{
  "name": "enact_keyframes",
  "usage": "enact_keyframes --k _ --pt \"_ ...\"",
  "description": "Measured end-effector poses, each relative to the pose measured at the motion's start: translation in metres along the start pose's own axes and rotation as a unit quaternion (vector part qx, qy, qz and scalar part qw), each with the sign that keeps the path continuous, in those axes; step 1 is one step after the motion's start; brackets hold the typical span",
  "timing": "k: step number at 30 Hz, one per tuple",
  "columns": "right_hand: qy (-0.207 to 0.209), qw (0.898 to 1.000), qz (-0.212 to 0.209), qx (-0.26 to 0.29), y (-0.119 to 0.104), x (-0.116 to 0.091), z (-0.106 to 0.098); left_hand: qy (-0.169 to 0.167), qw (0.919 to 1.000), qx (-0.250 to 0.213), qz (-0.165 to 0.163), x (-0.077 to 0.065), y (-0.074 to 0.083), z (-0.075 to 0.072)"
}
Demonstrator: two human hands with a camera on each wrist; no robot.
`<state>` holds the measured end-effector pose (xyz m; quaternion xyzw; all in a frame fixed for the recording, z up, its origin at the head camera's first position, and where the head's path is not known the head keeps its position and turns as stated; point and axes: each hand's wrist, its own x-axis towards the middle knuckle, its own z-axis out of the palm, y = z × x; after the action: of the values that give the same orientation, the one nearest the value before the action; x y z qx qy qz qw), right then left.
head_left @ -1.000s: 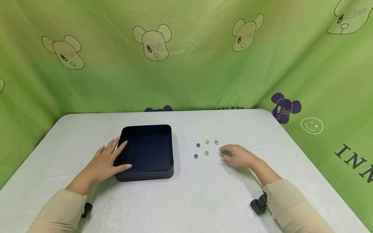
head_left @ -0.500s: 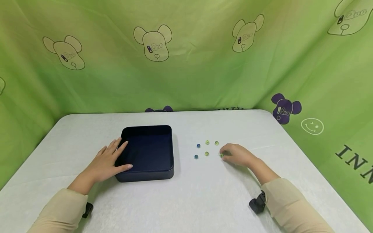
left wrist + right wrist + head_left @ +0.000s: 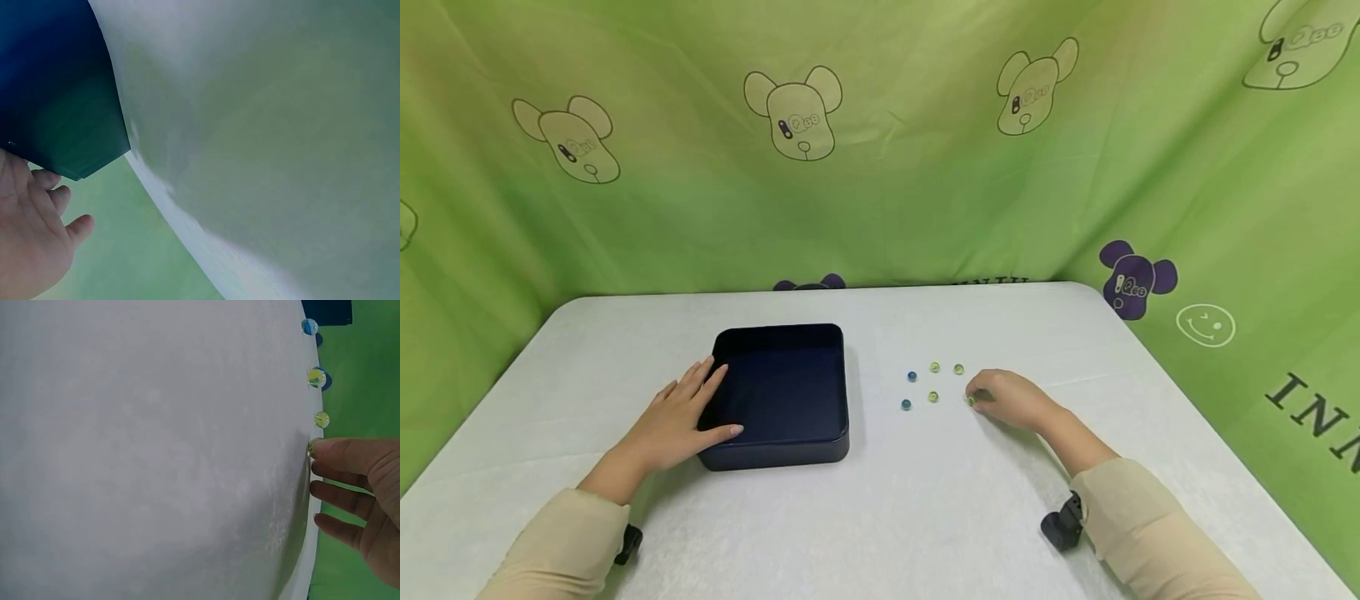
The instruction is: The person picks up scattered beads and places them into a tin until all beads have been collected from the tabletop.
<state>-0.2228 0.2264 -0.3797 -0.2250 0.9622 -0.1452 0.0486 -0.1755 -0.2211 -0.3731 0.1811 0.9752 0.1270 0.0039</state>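
Observation:
My left hand point(image 3: 673, 425) rests over the left rim of a dark blue square tray point(image 3: 842, 392), its fingers spread and straight; in the left wrist view the palm point(image 3: 28, 231) lies against the tray's side. With thumb and index finger my right hand point(image 3: 1011, 398) pinches a yellow-green glass marble point(image 3: 971, 401) at the tabletop, partly hidden by the fingertips. The right wrist view shows the thumb point(image 3: 350, 453) on that marble, the other fingers loosely bent. Left of this hand lie more marbles: a blue one point(image 3: 912, 377), a teal one point(image 3: 906, 405) and three yellow-green ones, including one nearest the hand point(image 3: 958, 369).
A white cloth covers the table point(image 3: 887, 517). Behind it and along the right side hangs a green curtain point(image 3: 910, 183) printed with bear heads. Each wrist wears a small black camera, such as the one under the right sleeve point(image 3: 1063, 525).
The right thumb and index finger have closed from a wide gap onto the yellow-green marble. The left hand and the tray hold their places; the other marbles lie as before.

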Motion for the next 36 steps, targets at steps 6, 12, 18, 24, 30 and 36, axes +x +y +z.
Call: enact_keyframes --k 6,12,18,24,30,36 --pt "0.004 1.000 0.000 -0.009 -0.0010 0.0016 0.0007 0.000 1.0000 -0.002 -0.002 -0.0003 0.0002 -0.0002" --pt "0.014 1.000 0.001 0.002 -0.0001 0.0002 0.0020 -0.003 1.0000 -0.004 -0.004 -0.0018 0.0002 0.0003" --pt "0.041 0.999 0.010 0.032 0.0005 -0.0016 0.0000 -0.003 1.0000 -0.004 -0.001 -0.0015 0.0003 -0.0001" --pt "0.055 0.997 0.004 0.055 -0.0019 -0.0012 -0.0039 0.001 1.0000 0.007 0.001 -0.0001 0.0008 -0.0011" --pt "0.071 0.994 -0.006 0.083 -0.0027 -0.0008 -0.0046 0.003 0.9999 0.010 0.003 0.0001 0.0004 -0.0010" --pt "0.088 0.991 -0.023 0.095 -0.0060 -0.0006 -0.0045 0.006 0.9999 0.012 0.004 0.0002 -0.0013 0.0007"
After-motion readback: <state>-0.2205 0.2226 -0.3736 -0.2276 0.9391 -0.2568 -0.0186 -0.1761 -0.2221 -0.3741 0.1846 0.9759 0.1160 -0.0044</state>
